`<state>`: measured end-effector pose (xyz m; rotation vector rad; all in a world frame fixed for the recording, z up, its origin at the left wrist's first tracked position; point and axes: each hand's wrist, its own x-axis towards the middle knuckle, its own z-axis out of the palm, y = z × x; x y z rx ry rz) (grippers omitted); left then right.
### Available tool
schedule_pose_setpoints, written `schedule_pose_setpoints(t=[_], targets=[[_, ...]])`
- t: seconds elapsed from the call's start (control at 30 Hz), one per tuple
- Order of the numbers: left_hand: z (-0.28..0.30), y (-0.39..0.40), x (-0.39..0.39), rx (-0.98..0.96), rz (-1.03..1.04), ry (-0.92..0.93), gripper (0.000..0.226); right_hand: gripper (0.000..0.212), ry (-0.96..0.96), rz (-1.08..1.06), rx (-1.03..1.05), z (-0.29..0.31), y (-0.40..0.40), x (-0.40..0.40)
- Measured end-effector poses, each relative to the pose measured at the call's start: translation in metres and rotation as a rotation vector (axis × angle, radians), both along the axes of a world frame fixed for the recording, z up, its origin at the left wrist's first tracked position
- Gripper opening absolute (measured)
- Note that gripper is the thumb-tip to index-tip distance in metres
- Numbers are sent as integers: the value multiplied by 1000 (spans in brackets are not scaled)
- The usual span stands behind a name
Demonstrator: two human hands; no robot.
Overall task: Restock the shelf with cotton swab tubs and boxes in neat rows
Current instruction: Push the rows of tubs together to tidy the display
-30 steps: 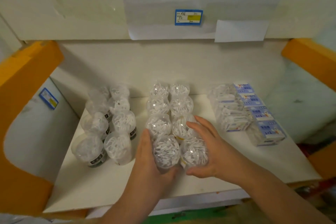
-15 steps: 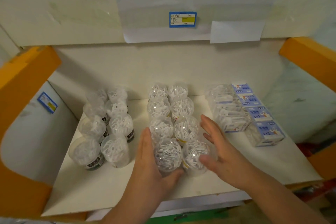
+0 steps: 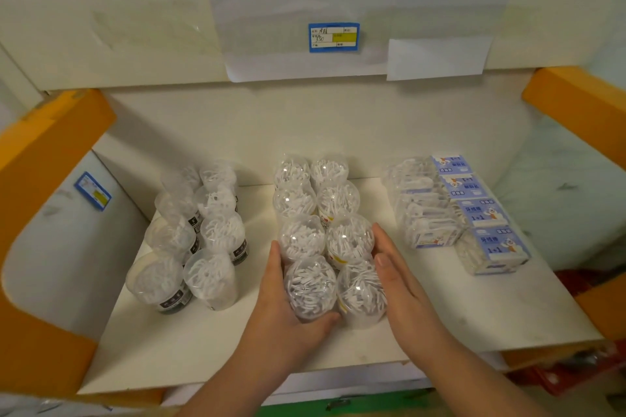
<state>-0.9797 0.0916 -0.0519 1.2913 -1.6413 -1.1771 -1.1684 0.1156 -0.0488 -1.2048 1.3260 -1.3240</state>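
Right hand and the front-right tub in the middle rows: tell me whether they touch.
Touching. The head view shows the right hand flat against the side of the front-right tub, no gap.

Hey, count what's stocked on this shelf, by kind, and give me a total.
Clear round tubs, middle block: 8
Black-labelled tubs, left block: 8
Blue-labelled boxes, right side: 4
Clear packs next to the boxes: at least 4; they overlap too much for an exact count
Total: at least 24
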Motion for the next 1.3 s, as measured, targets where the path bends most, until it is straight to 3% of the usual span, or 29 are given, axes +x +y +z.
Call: schedule_pose_setpoints(t=[0.4,0.5,0.7,1.0,1.3], targets=[[19,15,4,37,17,7,135,60,-4,12,54,10,2,-1],[35,25,7,57,28,85,120,59,-24,-21,83,14,0,-12],[73,-21,-5,-47,130,1,76,40,-4,4,130,42,-50,-27],[84,-140,-36,355,253,-49,58,62,-121,108,341,24,-164,-21],[69,-148,-39,395,257,47,57,53,-68,4,360,31,-166,-16]])
